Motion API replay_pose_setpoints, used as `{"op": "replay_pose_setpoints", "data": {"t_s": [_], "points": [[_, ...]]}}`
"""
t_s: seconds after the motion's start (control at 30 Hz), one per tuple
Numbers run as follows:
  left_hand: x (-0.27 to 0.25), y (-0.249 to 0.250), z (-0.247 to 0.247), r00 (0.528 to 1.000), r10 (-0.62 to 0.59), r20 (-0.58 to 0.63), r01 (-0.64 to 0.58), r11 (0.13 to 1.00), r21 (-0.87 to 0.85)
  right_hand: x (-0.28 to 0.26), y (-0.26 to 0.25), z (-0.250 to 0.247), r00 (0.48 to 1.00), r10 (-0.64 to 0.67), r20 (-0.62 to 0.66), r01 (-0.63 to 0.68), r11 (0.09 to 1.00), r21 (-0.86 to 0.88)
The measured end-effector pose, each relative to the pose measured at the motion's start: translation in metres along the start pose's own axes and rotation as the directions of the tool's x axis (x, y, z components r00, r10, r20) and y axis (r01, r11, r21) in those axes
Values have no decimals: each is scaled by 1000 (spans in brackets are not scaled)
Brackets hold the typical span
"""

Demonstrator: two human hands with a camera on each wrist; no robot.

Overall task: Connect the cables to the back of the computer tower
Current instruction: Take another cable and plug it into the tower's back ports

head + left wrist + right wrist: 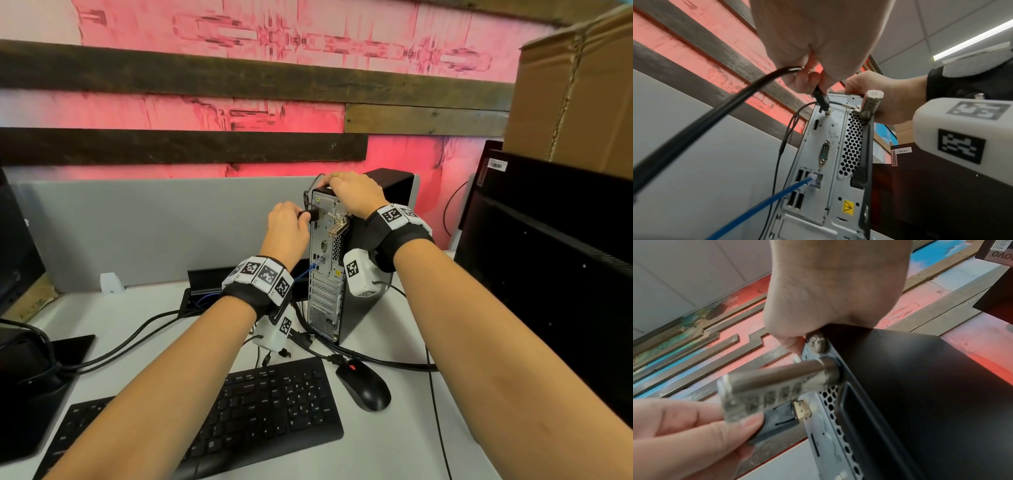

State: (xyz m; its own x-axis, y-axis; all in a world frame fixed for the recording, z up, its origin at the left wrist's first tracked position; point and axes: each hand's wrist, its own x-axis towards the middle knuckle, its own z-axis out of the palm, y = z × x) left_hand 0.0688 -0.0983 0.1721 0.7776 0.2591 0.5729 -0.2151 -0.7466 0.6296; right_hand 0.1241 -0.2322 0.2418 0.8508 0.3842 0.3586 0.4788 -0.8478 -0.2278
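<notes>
I've got my left hand (287,224) pinching the black plug (821,99), its gold tip right at a port high on the rear panel of the computer tower (329,260), which stands upright on the worktop (394,442). I'd judge it not yet seated. My right hand (354,195) is curled over the tower's top back edge, bracing so my push doesn't tip it. The metal lock (774,386) juts out just beside the plug, crowding my approach. The blue cable (764,204) is already in, lower down.

Both hands (287,226) (356,197) raised, fingers (729,423) curled.
</notes>
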Motion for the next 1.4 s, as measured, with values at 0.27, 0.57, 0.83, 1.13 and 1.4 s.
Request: {"op": "replay_pose_setpoints", "data": {"t_s": [0.27,0.57,0.83,1.13,1.4], "points": [[-2,7,3,999,-24,-38,24,1000,-1,-3,-3,-2,1000,6,-6,-6,1000,22],[-11,8,4,999,-6,-43,5,1000,-28,-10,-5,-7,999,-43,-2,43,996,-76],[-10,11,2,999,20,-27,-19,1000,6,-14,-8,-9,998,-55,-2,55,995,-86],[0,9,0,993,109,34,-112,988,106,-12,-8,-6,998,-57,-8,56,994,-96],[1,8,-2,979,164,122,-179,976,126,-14,-7,-7,998,-63,-14,61,993,-103]]}}
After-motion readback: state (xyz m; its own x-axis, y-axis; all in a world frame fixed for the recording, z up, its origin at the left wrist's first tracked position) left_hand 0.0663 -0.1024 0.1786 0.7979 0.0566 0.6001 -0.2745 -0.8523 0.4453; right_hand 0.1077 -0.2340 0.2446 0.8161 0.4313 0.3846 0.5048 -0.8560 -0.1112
